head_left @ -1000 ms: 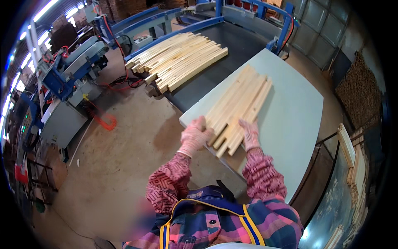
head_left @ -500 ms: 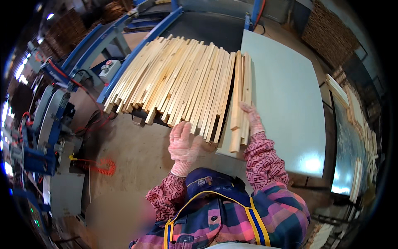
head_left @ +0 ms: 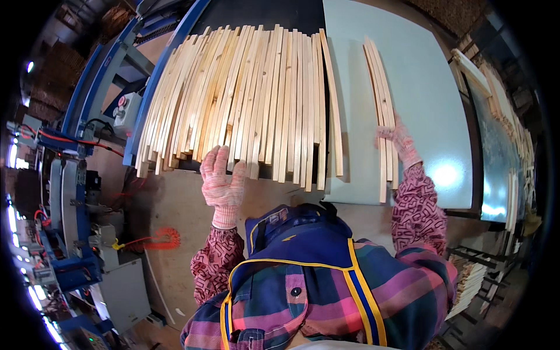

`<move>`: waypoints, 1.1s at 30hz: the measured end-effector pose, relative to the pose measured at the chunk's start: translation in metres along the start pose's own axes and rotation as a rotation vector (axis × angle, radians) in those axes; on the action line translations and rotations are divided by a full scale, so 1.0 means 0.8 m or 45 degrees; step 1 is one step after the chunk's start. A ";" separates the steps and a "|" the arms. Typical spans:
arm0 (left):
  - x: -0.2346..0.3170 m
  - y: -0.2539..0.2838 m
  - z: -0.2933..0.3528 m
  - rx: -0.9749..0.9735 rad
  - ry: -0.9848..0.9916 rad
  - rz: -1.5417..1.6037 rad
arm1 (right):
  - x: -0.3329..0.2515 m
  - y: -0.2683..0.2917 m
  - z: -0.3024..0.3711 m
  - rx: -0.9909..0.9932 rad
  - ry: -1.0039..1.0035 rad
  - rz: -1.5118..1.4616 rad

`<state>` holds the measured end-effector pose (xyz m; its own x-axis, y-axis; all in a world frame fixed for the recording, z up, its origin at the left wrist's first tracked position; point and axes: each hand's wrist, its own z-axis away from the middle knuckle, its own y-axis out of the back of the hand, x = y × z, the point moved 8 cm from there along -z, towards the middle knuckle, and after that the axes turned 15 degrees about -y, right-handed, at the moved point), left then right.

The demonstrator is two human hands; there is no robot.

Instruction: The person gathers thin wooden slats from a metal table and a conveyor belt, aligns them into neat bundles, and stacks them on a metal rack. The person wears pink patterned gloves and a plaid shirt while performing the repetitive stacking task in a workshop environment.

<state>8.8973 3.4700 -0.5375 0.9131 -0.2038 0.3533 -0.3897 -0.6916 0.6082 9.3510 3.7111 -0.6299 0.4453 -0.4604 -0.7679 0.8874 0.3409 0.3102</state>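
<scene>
Many pale wooden strips [head_left: 233, 99] lie side by side in a wide layer, their near ends uneven. My gloved left hand [head_left: 223, 184] is at those near ends, fingers stretched and thumb apart, gripping nothing; whether its fingertips touch the wood I cannot tell. Over on the pale green board [head_left: 431, 76], my gloved right hand [head_left: 399, 140] has its fingers wrapped across a small bundle of strips [head_left: 379, 87], close to their near end. A single strip [head_left: 332, 105] lies apart between the layer and the bundle, slightly slanted, on the board's left margin.
A blue machine frame [head_left: 169, 64] runs along the layer's left side, carrying a grey box with a red button [head_left: 125, 111]. A coiled orange hose [head_left: 166, 238] hangs at the lower left. More wood [head_left: 496, 122] is stacked on a table at the far right.
My right hand has moved the bundle rightward, away from the layer and further onto the board, leaving one strip behind. My left hand has shifted left along the near ends. The view has shifted too.
</scene>
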 end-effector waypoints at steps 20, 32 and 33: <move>-0.190 0.066 -0.111 -0.139 -0.322 -0.030 | -0.125 -0.213 0.042 0.774 0.003 0.873; -0.463 0.154 -0.177 -0.445 0.179 -0.974 | 0.038 -0.210 0.184 1.372 0.011 0.831; -0.464 0.148 -0.187 -0.469 0.214 -0.917 | 0.053 -0.212 0.194 1.456 0.021 0.950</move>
<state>8.4945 3.5674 -0.4901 0.9355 0.3292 -0.1281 0.2428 -0.3359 0.9101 9.2379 3.5066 -0.6283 0.8632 -0.4549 -0.2192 0.0445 -0.3639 0.9304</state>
